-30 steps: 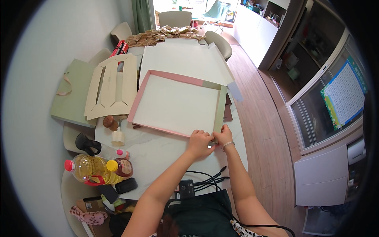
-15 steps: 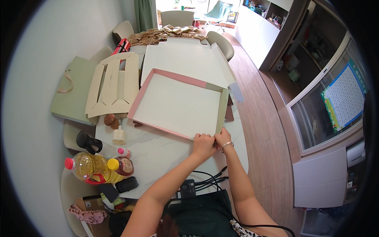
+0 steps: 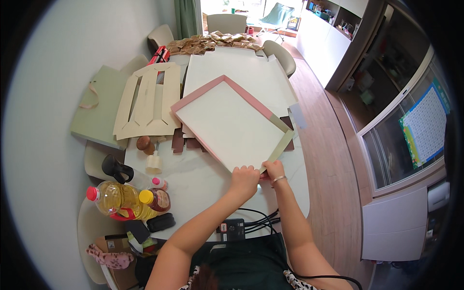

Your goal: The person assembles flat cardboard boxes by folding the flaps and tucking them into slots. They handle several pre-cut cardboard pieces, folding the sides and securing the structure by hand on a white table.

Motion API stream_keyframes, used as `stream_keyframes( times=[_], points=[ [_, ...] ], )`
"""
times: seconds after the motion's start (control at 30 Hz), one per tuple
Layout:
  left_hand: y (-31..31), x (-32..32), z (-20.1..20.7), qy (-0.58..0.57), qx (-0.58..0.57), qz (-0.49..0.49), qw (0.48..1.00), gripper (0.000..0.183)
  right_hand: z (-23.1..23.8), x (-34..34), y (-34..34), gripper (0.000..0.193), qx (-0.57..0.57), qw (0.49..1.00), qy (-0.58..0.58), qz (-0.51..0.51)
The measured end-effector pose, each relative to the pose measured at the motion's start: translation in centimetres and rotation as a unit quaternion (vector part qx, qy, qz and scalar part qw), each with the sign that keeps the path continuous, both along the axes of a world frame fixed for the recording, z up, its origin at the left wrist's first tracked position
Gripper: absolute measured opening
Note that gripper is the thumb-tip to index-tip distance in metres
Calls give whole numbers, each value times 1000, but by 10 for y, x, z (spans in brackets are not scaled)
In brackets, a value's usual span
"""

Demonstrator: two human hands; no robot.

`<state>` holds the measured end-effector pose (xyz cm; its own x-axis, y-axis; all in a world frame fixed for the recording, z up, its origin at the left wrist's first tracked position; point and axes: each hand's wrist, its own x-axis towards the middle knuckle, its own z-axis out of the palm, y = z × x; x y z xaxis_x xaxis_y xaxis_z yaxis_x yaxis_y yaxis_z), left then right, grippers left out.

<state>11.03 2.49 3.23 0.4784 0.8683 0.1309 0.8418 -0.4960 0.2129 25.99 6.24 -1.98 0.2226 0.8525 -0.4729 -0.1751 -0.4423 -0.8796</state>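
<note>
A shallow box tray (image 3: 232, 123), white inside with pink and olive-green raised sides, lies turned cornerwise on the table. My left hand (image 3: 245, 182) is closed on its nearest corner, knuckles up. Right beside it, my right hand (image 3: 273, 170), with a bracelet at the wrist, grips the green side by the same corner. The fingertips of both hands are hidden behind the box wall. Under and beyond the tray lies a large flat white cardboard sheet (image 3: 241, 65). Dark brown flaps (image 3: 178, 141) stick out beneath the tray's left side.
Cream die-cut cardboard (image 3: 147, 104) and a green gift bag (image 3: 99, 106) lie left. Nearer stand a wooden-knobbed tool (image 3: 145, 145), an oil jug (image 3: 118, 198) and a yellow-capped bottle (image 3: 157, 199). A black device (image 3: 232, 229) with cables sits before me. Small gold packets (image 3: 212, 42) cover the far end.
The tray has turned clockwise, its near corner now pointing toward me and its far corner swung right. Both hands keep their grip at that corner. The whole view has shifted slightly.
</note>
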Motion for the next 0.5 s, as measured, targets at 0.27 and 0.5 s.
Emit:
stream_keyframes(
  times=[0.27,0.5],
  points=[
    [0,-12,-24,-75,-21,-27,997,16,3,5,-11,37,22,871,-468,149],
    [6,-17,-19,-83,-27,-3,996,17,21,42,-7,11,292,730,-607,114]
  ],
)
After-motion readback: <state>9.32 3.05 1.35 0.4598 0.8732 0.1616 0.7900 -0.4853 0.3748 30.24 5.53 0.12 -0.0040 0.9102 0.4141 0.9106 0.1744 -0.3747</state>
